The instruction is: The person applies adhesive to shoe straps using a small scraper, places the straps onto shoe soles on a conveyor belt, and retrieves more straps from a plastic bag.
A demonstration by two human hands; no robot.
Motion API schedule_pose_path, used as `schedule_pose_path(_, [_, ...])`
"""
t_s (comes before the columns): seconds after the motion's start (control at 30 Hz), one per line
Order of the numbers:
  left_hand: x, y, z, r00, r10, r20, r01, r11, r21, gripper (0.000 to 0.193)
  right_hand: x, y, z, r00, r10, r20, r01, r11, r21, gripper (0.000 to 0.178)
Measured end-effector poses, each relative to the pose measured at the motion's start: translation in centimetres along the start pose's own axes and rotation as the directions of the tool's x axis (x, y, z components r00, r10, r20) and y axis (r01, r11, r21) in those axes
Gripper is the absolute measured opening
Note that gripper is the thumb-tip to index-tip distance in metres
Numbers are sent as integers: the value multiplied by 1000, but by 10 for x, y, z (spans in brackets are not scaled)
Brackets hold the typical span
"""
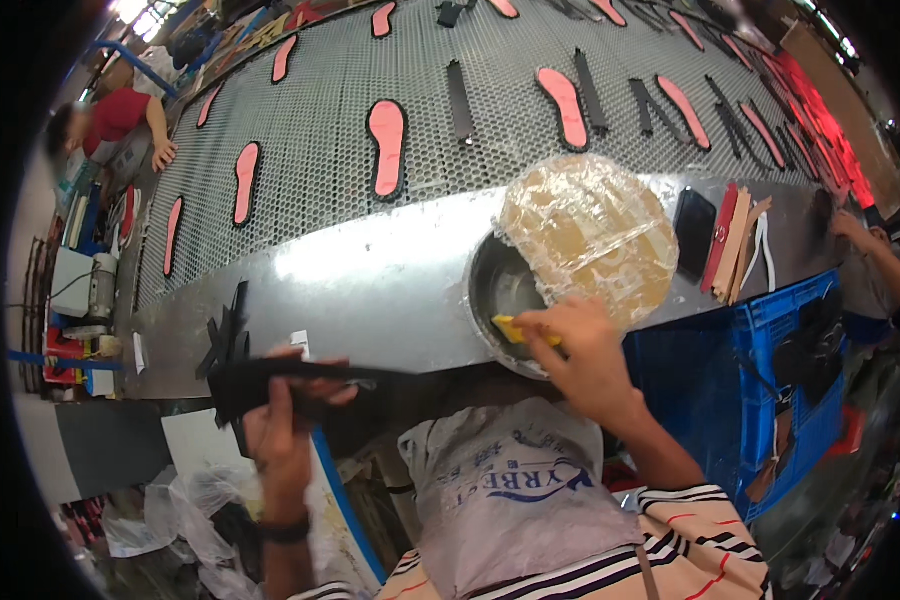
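Note:
My left hand [282, 415] is closed around dark strips [238, 385] of flexible material, held at the table's near edge. One strip reaches out to the right and is slightly blurred. In my right hand [588, 355] is a small yellow tool [513, 327], pinched between thumb and fingers; its kind is not clear. It is over the opening of a round metal bowl [476, 292], which holds something greyish. A round tan cover [590, 235] wrapped in clear plastic lies across much of the bowl. More black strips [232, 325] lie on the metal edge beside my left hand.
Pink insoles [387, 150] with black rims and dark strips [458, 100] lie on the perforated metal conveyor [320, 160]. A phone [694, 233] and coloured strips [735, 240] sit right of the bowl. A blue crate [770, 340] stands below. Other people work at both sides.

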State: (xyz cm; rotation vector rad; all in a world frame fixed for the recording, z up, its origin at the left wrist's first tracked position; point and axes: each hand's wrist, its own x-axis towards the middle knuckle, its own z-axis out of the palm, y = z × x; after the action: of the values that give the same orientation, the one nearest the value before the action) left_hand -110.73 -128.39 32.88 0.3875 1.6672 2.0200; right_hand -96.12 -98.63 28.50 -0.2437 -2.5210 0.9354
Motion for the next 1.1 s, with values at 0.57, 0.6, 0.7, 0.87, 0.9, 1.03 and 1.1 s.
schedule_pose_path(0.57, [61,-124,88,908,-272,-320,-169,462,-871,41,3,-29,28,971,52,-234,-16,988,153,15])
schedule_pose_path(0.6, [61,-121,90,912,-256,-321,-173,471,-865,40,2,-30,26,955,62,-289,-20,989,144,14])
schedule_pose_path(0.7, [73,-114,78,926,-261,-272,-139,434,-890,40,9,-34,27,975,-5,-223,38,988,147,12])
schedule_pose_path(0.87, [169,-61,27,972,-136,-190,-27,741,-671,25,10,-29,3,944,30,-328,8,994,113,14])
schedule_pose_path(0.9, [202,-52,28,991,-119,-63,57,797,-602,23,9,-28,-4,950,35,-309,5,992,130,15])
schedule_pose_path(1.03, [335,-39,90,943,-189,274,273,910,-313,18,12,-20,-19,955,83,-285,-43,989,142,14])
schedule_pose_path(1.1, [392,-44,141,889,-235,392,340,913,-223,18,24,-18,-29,960,120,-252,-85,986,142,13])
